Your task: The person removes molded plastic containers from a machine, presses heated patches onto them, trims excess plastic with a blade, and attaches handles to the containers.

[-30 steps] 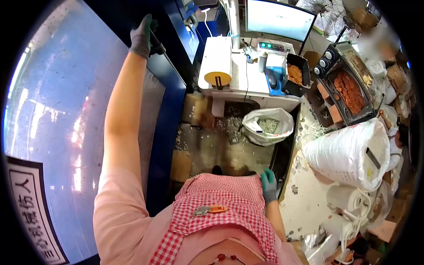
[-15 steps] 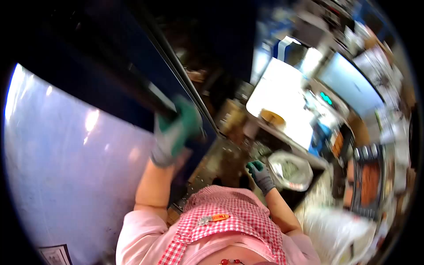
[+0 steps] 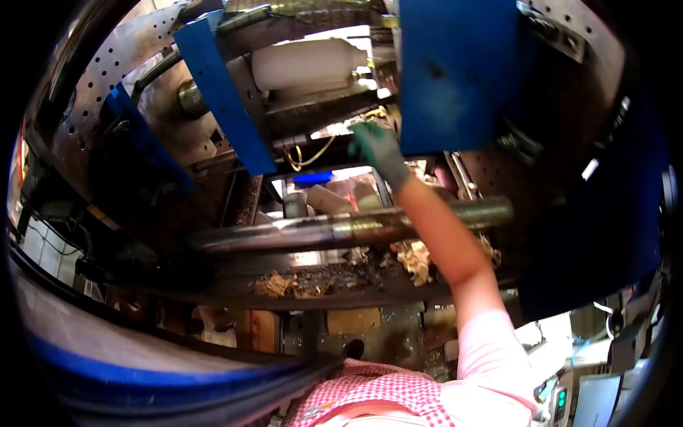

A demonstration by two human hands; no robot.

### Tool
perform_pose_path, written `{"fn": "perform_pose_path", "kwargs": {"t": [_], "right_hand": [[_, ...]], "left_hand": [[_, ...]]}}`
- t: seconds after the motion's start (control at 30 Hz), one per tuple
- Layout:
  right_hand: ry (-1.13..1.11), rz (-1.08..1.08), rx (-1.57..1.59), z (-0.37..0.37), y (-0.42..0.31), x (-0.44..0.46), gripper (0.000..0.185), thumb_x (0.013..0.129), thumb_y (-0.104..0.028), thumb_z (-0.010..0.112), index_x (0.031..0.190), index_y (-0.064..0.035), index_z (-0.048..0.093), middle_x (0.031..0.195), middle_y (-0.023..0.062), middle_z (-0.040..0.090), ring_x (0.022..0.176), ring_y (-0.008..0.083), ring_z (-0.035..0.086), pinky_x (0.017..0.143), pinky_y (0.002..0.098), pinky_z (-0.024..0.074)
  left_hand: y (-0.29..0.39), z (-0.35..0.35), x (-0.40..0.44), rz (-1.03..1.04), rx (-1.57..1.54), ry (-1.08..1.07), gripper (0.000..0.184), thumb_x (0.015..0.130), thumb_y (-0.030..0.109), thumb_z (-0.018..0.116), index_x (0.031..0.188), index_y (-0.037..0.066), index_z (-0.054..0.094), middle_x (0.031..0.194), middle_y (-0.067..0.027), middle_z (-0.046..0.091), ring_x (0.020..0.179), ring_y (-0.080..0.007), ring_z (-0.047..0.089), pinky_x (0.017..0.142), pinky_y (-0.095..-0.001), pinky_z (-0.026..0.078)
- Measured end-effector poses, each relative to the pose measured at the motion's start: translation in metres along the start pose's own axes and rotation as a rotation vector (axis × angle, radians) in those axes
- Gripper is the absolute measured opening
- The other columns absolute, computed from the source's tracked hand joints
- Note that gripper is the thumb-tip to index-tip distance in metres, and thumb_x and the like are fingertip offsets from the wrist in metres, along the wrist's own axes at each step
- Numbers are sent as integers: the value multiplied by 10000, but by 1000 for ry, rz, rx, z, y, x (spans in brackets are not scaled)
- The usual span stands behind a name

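A gloved right hand [image 3: 376, 151], upper centre, partly curled; any hold unclear. White bottle [image 3: 309, 64] above, between blue plates [image 3: 455, 78].

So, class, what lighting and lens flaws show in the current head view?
Head view: wide-lens distortion bends the edges inside black corners; glare streaks the metal bar; gaps around the white bottle wash out; deep shadow hides machinery at left.
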State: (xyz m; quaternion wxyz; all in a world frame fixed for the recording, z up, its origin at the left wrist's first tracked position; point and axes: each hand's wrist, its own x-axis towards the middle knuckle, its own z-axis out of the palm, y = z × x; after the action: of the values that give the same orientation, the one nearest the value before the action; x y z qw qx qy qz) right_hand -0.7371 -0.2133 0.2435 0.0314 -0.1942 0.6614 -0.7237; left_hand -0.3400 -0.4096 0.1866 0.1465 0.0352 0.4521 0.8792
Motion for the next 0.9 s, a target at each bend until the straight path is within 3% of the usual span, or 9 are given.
{"fn": "perform_pose_path", "kwargs": {"t": [0.1, 0.27, 0.33, 0.37, 0.4, 0.5, 0.67, 0.73, 0.9], "right_hand": [[758, -391, -487, -11, 9, 190, 374, 823, -331, 696, 1040, -35, 620, 870, 127, 680, 811, 252, 649, 738, 381, 501], [592, -108, -656, -98, 49, 362, 572, 757, -369, 710, 1204, -49, 552, 977, 175, 683, 834, 349, 658, 740, 459, 517], [382, -745, -1482, -114, 70, 382, 571, 727, -219, 727, 1237, -82, 509, 843, 183, 650, 756, 395, 640, 683, 507, 502], [386, -475, -1457, -91, 44, 360, 334, 791, -184, 666, 1110, -125, 587, 945, 193, 675, 869, 371, 666, 756, 490, 523], [415, -621, -1409, -109, 70, 387, 576, 693, -203, 742, 1217, -121, 518, 874, 195, 657, 796, 404, 640, 704, 503, 507], [428, -441, -1525, -94, 46, 374, 427, 776, -209, 681, 1171, -93, 569, 912, 197, 670, 817, 395, 658, 701, 493, 521], [1052, -168, -123, 2, -15, 275, 286, 978, -324, 501, 975, -66, 625, 922, 127, 675, 789, 258, 652, 678, 366, 503], [926, -579, 349, 13, 18, 250, 268, 971, -236, 495, 961, 26, 551, 863, 146, 603, 754, 217, 549, 667, 358, 461], [1185, -876, 335, 74, -28, 47, 159, 946, -157, 590, 933, -7, 540, 915, 64, 539, 824, 145, 509, 720, 314, 443]], "left_hand": [[21, -26, 13, 7, -10, 110, 229, 829, 244, 730, 838, 60, 593, 645, -28, 569, 600, -151, 553, 531, -282, 431], [54, -66, 31, -10, -28, 254, 245, 813, 252, 748, 830, 59, 599, 633, -31, 572, 586, -158, 554, 525, -287, 430], [62, -76, 32, -12, -41, 302, 251, 806, 255, 755, 827, 59, 601, 628, -32, 573, 580, -160, 555, 523, -289, 430], [65, -81, 33, -16, -45, 316, 254, 803, 257, 759, 826, 58, 602, 625, -32, 574, 577, -162, 555, 522, -290, 429], [68, -84, 33, -19, -50, 329, 257, 799, 259, 763, 824, 58, 604, 623, -33, 574, 575, -163, 555, 521, -291, 429], [69, -90, 31, -29, -65, 331, 267, 790, 264, 774, 820, 58, 607, 615, -34, 576, 566, -167, 556, 518, -294, 429], [60, -91, 24, 4, -73, 199, 283, 773, 272, 792, 813, 57, 613, 603, -37, 579, 552, -174, 558, 512, -299, 428], [56, -84, 24, 16, -65, 99, 289, 766, 275, 799, 810, 57, 615, 598, -38, 580, 546, -177, 559, 510, -301, 428], [41, -46, 17, 37, -8, -185, 305, 750, 284, 818, 802, 56, 621, 586, -40, 582, 532, -184, 560, 505, -307, 427]]}}
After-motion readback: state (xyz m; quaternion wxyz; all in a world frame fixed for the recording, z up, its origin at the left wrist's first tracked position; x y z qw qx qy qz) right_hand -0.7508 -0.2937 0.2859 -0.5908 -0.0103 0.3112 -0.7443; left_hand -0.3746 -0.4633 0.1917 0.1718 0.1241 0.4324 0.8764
